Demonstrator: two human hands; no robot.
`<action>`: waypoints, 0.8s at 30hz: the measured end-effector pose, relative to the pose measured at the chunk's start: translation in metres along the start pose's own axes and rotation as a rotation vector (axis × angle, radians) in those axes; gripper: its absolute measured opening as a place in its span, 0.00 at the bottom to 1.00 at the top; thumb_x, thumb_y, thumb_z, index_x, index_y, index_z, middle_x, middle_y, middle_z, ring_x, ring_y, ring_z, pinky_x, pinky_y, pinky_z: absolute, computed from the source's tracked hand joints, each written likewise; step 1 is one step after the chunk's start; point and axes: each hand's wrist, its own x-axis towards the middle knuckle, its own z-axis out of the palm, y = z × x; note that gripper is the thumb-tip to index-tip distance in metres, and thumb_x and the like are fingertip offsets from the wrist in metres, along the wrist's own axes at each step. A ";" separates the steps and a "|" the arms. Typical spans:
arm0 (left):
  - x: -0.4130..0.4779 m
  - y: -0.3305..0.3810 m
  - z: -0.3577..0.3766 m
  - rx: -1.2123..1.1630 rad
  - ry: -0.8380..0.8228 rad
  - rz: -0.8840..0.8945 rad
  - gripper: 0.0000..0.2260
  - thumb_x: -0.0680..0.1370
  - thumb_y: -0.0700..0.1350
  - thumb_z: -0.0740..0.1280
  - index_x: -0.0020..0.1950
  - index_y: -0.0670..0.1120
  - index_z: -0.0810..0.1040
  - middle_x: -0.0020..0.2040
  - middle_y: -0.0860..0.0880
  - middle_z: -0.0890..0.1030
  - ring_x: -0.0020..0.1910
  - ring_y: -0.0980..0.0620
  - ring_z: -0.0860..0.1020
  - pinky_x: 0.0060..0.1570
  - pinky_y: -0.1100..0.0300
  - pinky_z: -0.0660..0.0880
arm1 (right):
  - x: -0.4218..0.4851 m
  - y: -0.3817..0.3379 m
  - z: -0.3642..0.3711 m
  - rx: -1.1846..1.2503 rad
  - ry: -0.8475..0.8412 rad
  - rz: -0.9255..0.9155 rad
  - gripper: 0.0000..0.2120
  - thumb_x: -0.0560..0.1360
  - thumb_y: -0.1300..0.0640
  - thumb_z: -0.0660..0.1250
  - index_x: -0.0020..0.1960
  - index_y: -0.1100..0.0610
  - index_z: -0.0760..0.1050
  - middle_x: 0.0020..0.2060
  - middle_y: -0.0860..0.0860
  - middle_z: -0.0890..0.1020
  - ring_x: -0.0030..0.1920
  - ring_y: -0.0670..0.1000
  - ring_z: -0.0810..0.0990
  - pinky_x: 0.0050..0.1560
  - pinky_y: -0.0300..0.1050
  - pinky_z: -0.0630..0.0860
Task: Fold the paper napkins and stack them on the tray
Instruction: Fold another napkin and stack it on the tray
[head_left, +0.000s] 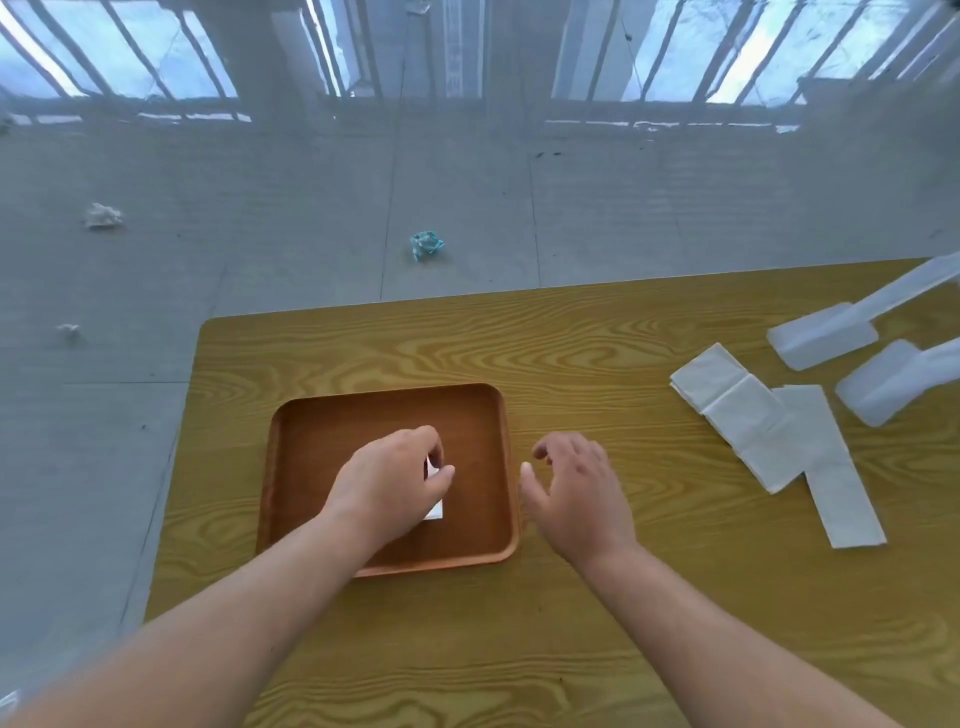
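Note:
A brown wooden tray (311, 431) lies on the wooden table, left of centre. My left hand (389, 483) is over the tray's middle, fingers closed on a small folded white napkin (435, 512) that is mostly hidden under the hand. My right hand (576, 493) hovers just right of the tray's rim, fingers spread and holding nothing. Two unfolded white napkins (748, 415) lie overlapping on the table at the right, one a long strip (836, 488).
Two white plastic stands (826, 340) rest at the table's far right. The table (571, 623) ends at its left and far edges over a grey tiled floor. Crumpled paper (104, 215) and a teal wad (426, 244) lie on the floor.

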 end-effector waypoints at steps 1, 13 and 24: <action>0.004 0.015 0.003 0.036 -0.030 0.074 0.07 0.79 0.58 0.67 0.47 0.57 0.74 0.42 0.58 0.78 0.44 0.54 0.78 0.40 0.57 0.73 | 0.000 0.019 -0.012 -0.013 0.040 0.030 0.14 0.79 0.47 0.65 0.61 0.53 0.76 0.56 0.49 0.80 0.59 0.52 0.75 0.59 0.49 0.75; 0.035 0.143 0.070 0.239 -0.138 0.410 0.23 0.80 0.59 0.63 0.74 0.52 0.71 0.71 0.52 0.73 0.68 0.49 0.72 0.66 0.53 0.74 | -0.003 0.161 -0.071 -0.292 -0.244 0.266 0.35 0.84 0.38 0.50 0.84 0.52 0.42 0.84 0.58 0.46 0.82 0.60 0.45 0.81 0.59 0.49; 0.044 0.154 0.105 0.368 -0.106 0.289 0.31 0.82 0.58 0.60 0.83 0.50 0.59 0.85 0.48 0.59 0.81 0.46 0.60 0.77 0.48 0.62 | -0.099 0.109 -0.021 -0.199 -0.333 -0.129 0.33 0.81 0.46 0.54 0.83 0.49 0.49 0.84 0.56 0.49 0.82 0.60 0.42 0.79 0.59 0.36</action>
